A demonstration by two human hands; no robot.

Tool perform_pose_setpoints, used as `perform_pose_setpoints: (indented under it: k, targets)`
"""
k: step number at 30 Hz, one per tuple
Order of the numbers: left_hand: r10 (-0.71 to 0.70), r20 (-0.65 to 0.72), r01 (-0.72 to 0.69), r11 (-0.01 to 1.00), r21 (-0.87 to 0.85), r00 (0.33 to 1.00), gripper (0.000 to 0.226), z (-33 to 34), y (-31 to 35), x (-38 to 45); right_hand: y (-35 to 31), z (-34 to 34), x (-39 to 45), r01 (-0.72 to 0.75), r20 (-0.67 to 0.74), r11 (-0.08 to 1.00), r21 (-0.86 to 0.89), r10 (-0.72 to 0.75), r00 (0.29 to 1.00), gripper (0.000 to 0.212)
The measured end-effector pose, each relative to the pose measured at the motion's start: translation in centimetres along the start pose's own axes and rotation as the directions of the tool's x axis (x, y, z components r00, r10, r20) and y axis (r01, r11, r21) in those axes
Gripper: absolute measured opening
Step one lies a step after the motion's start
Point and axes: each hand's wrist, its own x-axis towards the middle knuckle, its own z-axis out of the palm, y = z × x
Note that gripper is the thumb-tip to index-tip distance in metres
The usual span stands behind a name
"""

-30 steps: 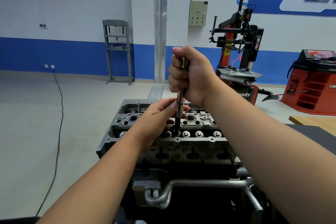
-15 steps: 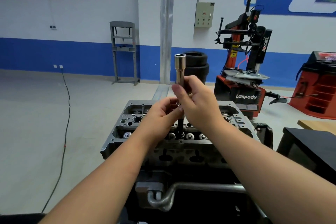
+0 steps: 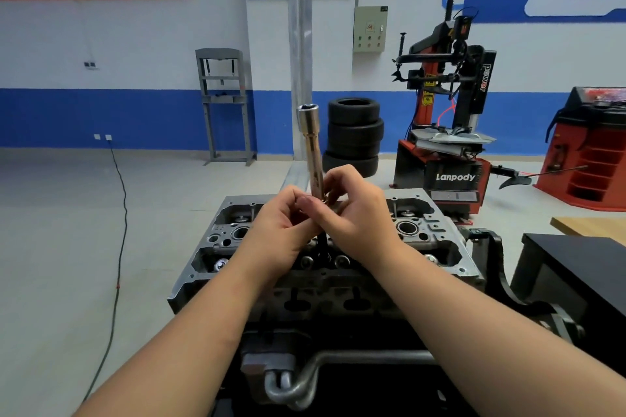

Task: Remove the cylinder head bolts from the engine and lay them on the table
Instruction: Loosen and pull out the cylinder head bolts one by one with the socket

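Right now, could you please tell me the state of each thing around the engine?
long socket: upright, open end up, held above the head
cylinder head: uncovered, on the engine
left hand: pinching the socket's lower end
right hand: gripping the socket
tyres: stacked by the wall

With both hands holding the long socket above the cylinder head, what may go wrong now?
1. The long socket stands upright, pinched only near its lower end by the left hand and right hand; it may tip or slip.
2. A dropped bolt or socket could fall into the open cavities of the cylinder head.
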Motion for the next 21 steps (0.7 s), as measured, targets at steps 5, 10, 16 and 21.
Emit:
perform_pose_setpoints:
  k: [5,10,16,21]
  targets:
    - [0.001,0.022,-0.002,0.998,0.06,1.0,0.02,0.2,0.2,0.0,0.0,0.3,-0.1,-0.039,0.002,0.998,0.045,0.039,0.999,0.024]
    - [-0.071,0.107,0.064,0.996,0.061,0.992,0.033,0.0,0.6,-0.2,-0.3,0.3,-0.1,-0.141,0.092,0.99,0.023,0.138,0.986,0.038]
    - [-0.06,0.062,0.055,0.995,0.084,0.996,0.027,0.1,0.9,-0.3,-1.4,-0.7,0.4,-0.233,0.168,0.965,0.121,0.211,0.963,0.039]
    - [-0.047,0.024,0.042,0.988,0.152,0.999,0.027,0.2,0.8,-0.4,-4.7,-1.7,4.4,-0.198,-0.046,0.924,0.326,0.225,0.973,0.035]
